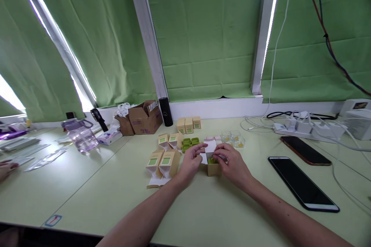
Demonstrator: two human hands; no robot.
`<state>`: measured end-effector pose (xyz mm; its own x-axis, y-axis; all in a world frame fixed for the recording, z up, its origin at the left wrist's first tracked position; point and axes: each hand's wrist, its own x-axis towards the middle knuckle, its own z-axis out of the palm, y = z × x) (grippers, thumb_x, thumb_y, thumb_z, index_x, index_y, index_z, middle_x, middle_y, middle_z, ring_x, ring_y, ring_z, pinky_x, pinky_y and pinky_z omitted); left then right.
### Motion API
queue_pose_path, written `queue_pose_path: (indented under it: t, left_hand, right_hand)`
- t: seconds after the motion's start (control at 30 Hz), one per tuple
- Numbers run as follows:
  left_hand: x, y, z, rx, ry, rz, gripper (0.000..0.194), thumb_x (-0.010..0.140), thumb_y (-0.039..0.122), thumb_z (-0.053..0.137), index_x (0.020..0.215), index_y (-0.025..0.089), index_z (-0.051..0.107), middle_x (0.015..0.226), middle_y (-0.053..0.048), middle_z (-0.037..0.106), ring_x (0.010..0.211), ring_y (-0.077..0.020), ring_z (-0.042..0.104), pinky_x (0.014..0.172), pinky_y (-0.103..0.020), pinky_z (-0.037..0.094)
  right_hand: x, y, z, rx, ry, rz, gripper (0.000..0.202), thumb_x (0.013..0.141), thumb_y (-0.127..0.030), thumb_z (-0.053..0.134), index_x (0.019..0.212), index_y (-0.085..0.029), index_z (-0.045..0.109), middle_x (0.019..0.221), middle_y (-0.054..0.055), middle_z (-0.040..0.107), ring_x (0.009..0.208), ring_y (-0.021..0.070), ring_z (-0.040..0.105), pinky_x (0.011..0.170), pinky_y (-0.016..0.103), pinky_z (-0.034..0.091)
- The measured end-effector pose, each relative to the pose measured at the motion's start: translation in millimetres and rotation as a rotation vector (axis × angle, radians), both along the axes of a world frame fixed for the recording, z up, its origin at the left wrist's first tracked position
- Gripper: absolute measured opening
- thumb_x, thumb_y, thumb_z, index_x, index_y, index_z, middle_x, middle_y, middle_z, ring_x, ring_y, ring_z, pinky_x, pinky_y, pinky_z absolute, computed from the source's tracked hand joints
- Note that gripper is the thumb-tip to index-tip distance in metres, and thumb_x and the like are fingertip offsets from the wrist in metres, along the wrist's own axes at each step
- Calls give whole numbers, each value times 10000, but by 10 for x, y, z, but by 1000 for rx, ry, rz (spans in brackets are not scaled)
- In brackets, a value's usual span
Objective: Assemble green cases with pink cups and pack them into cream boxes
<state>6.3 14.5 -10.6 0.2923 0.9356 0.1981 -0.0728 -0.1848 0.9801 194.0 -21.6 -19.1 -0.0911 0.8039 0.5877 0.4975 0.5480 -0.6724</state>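
A small kraft cardboard box (213, 170) stands upright between my hands with its white inner flaps raised. Something green (212, 160) shows inside its mouth. My left hand (191, 163) is at the box's left side, its thumb and index finger curled at the white flaps. The fingers of my right hand (232, 164) are pinched together at the opening; what they grip is mostly hidden. Left of them are green square containers (190, 144) and several kraft boxes with green-windowed labels (166, 162). Clear cups with yellow bits (232, 139) sit just behind my right hand.
More closed kraft boxes (189, 125) stand at the back near a black cylinder (165, 112) and a brown carton (145, 119). Two phones (303, 182) and a power strip (308, 130) with cables lie right. Left are a water bottle (79, 135) and another person's hand (7, 170).
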Motion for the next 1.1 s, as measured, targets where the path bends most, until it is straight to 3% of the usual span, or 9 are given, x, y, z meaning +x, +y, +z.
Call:
queue_pose_path:
  t: [0.23,0.4,0.63,0.87,1.1]
  left_hand:
    - [-1,14,0,6,-22,0,580,584,124,555,1135,120,735,936,-84,733,712,-140,588,630,-231,400]
    - [1,10,26,-17,-29,0,549,594,142,562,1109,129,750,926,-84,732,759,-162,603,675,-248,430]
    - [19,-60,89,-36,-67,49,442,686,200,586,1075,144,790,899,-71,735,841,-191,621,780,-273,459]
    - [34,-96,109,-38,-61,57,404,710,218,593,1064,162,780,895,-56,744,876,-203,640,827,-290,471]
    - [50,-74,72,-63,-73,-2,417,701,204,665,1112,154,707,952,-81,756,887,-207,672,809,-290,485]
  right_hand:
    - [35,-6,-1,63,57,-56,209,972,-252,509,951,-239,716,1038,88,705,1013,264,632,871,415,522]
    - [88,44,-37,-28,226,-112,240,974,-318,462,1009,-235,684,1084,86,704,996,254,629,842,394,507]
    - [128,179,-152,-191,483,-110,225,872,-313,524,1004,-211,676,1019,87,698,808,205,599,677,334,503]
    - [132,181,-143,-182,496,-112,302,711,-224,547,978,-214,689,1016,83,686,879,224,607,683,338,531]
    - [124,154,-95,-214,509,-132,346,649,-219,536,958,-205,693,803,35,620,710,192,558,654,338,507]
